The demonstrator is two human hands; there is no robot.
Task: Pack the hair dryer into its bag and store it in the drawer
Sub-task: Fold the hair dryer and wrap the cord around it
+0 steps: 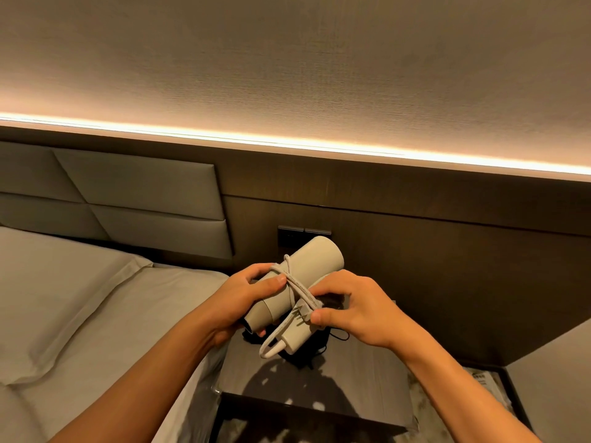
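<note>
Cord-wrap step looks nearly done: left hand (252, 290) grips hair dryer (307, 270) held over nightstand (367, 378), right hand (355, 306) pinches plug (303, 316) w/ cord (295, 284) around body; next, probably tuck plug, slide into black bag (315, 348) underneath.

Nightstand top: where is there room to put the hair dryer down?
The near part of the nightstand is bare, between the black bag and its front edge. The far part is crowded by the bag. The bed alongside is open too.
</note>
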